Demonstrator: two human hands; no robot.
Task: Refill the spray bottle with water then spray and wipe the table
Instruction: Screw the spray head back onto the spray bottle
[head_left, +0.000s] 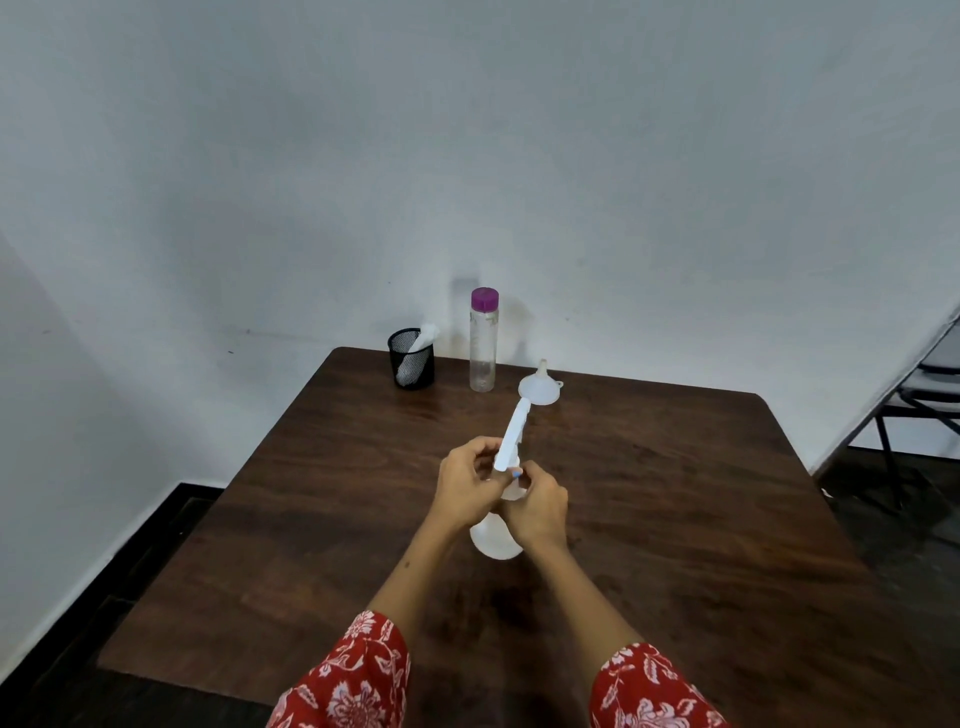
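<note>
A white spray bottle stands on the dark wooden table near its middle. Its white spray head points away from me toward the wall. My left hand wraps the spray head from the left. My right hand grips the bottle's neck from the right, hiding it. A clear water bottle with a purple cap stands at the far edge. To its right, a white funnel rests upside down.
A black mesh cup holding a rolled white cloth stands at the table's far left corner. A chair is at the right beside the wall. Walls close the table's far and left sides.
</note>
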